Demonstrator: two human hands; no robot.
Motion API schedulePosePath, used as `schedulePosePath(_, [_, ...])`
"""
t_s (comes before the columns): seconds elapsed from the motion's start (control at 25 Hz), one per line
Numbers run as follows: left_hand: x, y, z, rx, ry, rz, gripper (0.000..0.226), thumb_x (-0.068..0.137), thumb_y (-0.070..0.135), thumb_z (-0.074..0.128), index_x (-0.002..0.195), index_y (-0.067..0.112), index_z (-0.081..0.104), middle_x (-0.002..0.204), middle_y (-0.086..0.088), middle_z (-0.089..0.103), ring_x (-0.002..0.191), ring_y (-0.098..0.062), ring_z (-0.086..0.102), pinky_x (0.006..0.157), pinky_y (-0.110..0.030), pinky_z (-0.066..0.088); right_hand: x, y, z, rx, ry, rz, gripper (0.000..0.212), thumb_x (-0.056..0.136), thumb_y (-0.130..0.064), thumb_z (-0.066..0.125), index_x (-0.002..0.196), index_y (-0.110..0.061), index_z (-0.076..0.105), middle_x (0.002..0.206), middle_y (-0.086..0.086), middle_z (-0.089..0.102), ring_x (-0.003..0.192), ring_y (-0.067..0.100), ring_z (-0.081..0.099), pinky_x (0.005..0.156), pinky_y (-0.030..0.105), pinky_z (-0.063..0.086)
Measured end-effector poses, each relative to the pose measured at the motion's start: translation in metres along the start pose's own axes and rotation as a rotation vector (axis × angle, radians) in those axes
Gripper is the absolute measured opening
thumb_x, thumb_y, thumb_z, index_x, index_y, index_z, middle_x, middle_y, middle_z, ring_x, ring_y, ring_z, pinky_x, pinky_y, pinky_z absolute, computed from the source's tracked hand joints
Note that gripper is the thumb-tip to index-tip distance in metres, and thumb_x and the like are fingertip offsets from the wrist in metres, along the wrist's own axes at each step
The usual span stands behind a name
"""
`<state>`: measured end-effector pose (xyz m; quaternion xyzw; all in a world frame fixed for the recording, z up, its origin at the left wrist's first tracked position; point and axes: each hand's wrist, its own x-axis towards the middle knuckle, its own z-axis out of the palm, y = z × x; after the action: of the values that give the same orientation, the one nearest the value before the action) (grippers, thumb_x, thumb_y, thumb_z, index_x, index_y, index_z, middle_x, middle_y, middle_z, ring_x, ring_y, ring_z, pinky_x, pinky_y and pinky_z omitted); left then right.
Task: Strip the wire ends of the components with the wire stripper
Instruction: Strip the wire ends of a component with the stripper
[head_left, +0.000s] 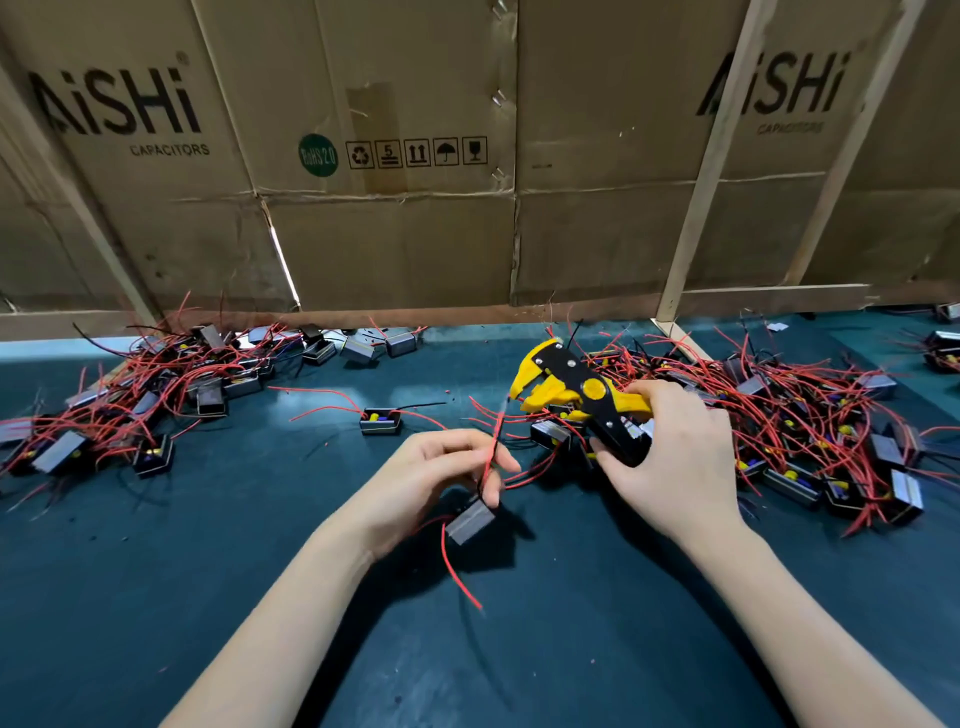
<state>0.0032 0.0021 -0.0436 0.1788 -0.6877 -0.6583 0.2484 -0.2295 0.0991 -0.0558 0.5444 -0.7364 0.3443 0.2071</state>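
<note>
Just left of the wire stripper (576, 400), the left hand (441, 478) pinches a red wire (492, 441) between thumb and fingers, w/ its component (470, 519), a small grey-black box, hanging under the palm, touching or just off the dark mat (156, 597) (can't tell which). The wire end points up toward the stripper's jaws, which stand apart, close to it but not yet on it. The right hand (670, 457) grips the stripper by both handles, fingers curled round, tool lifted above the mat. A 2nd red lead (460, 571) trails from the same box toward the viewer. Progress, as a judgement: mid-job, this wire about to go in. Left of the stripper, 1 lone component (380, 420) sits on the mat; further left, a heap (156, 395), prob. the finished lot, though wire ends are too small to tell. Right of the stripper, a bigger tangle (805, 431), prob. still to do. Counts: 1 stripper, 1 component in hand, 1 lone one, 2 heaps w/ dozens each, too tangled to count. Behind the stripper, a cardboard wall (395, 234).
</note>
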Motion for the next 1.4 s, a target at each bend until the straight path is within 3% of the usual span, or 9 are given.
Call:
schedulePosePath(0.16, [0.004, -0.010, 0.005, 0.371, 0.082, 0.006, 0.025, 0.102, 0.011, 0.047, 0.086, 0.006, 0.064, 0.058, 0.005, 0.056, 0.057, -0.009, 0.049, 0.059, -0.019, 0.039, -0.001, 0.003, 0.002, -0.109, 0.002, -0.046, 0.052, 0.064, -0.037, 0.082, 0.106, -0.013, 0.063, 0.094, 0.002, 0.064, 0.087, 0.031, 0.059, 0.072, 0.039, 0.032])
schedulePosePath(0.32, [0.005, -0.010, 0.001, 0.334, 0.113, -0.012, 0.029, 0.103, 0.011, 0.044, 0.083, 0.006, 0.064, 0.067, -0.001, 0.058, 0.065, -0.011, 0.054, 0.068, -0.020, 0.043, 0.000, 0.007, 0.003, -0.179, -0.033, -0.036, 0.052, 0.061, -0.037, 0.082, 0.104, -0.015, 0.063, 0.090, 0.002, 0.062, 0.086, 0.031, 0.059, 0.072, 0.039, 0.033])
schedulePosePath(0.68, [0.001, -0.016, -0.003, 0.476, 0.043, 0.057, 0.009, 0.089, 0.018, 0.071, 0.093, 0.021, 0.078, 0.082, 0.003, 0.074, 0.077, -0.009, 0.067, 0.075, -0.022, 0.052, 0.001, 0.013, 0.002, -0.152, -0.026, -0.011, 0.052, 0.058, -0.034, 0.084, 0.103, -0.018, 0.064, 0.089, 0.000, 0.063, 0.087, 0.031, 0.060, 0.072, 0.038, 0.030])
schedulePosePath(0.8, [-0.001, -0.015, 0.003, 0.611, -0.004, 0.111, 0.007, 0.089, 0.017, 0.070, 0.089, 0.018, 0.076, 0.074, 0.004, 0.074, 0.072, -0.008, 0.068, 0.073, -0.020, 0.050, 0.001, 0.013, 0.002, -0.161, -0.035, -0.013, 0.052, 0.058, -0.034, 0.084, 0.104, -0.019, 0.064, 0.090, 0.000, 0.062, 0.088, 0.030, 0.059, 0.072, 0.038, 0.031])
schedulePosePath(0.92, [-0.001, -0.013, 0.009, 0.706, 0.096, 0.170, 0.008, 0.092, 0.013, 0.065, 0.086, 0.018, 0.066, 0.067, 0.009, 0.067, 0.065, -0.005, 0.061, 0.072, -0.017, 0.044, 0.001, 0.014, 0.002, -0.178, -0.041, -0.029, 0.053, 0.057, -0.035, 0.084, 0.103, -0.019, 0.064, 0.090, -0.001, 0.062, 0.089, 0.029, 0.059, 0.073, 0.038, 0.031])
schedulePosePath(1.08, [0.000, -0.012, 0.013, 0.662, 0.231, 0.166, 0.020, 0.095, 0.017, 0.061, 0.076, 0.020, 0.058, 0.056, 0.011, 0.057, 0.056, -0.005, 0.050, 0.061, -0.013, 0.035, 0.001, 0.011, 0.000, -0.208, -0.030, -0.129, 0.053, 0.060, -0.037, 0.079, 0.107, -0.018, 0.064, 0.091, -0.002, 0.062, 0.086, 0.029, 0.057, 0.074, 0.039, 0.033])
schedulePosePath(1.4, [0.002, -0.015, 0.016, 0.578, 0.336, 0.139, 0.024, 0.094, 0.018, 0.062, 0.071, 0.020, 0.059, 0.050, 0.007, 0.055, 0.051, -0.006, 0.046, 0.054, -0.022, 0.035, 0.000, 0.000, -0.004, -0.159, 0.040, -0.239, 0.048, 0.060, -0.036, 0.075, 0.102, -0.017, 0.063, 0.088, -0.002, 0.060, 0.080, 0.027, 0.055, 0.073, 0.039, 0.036])
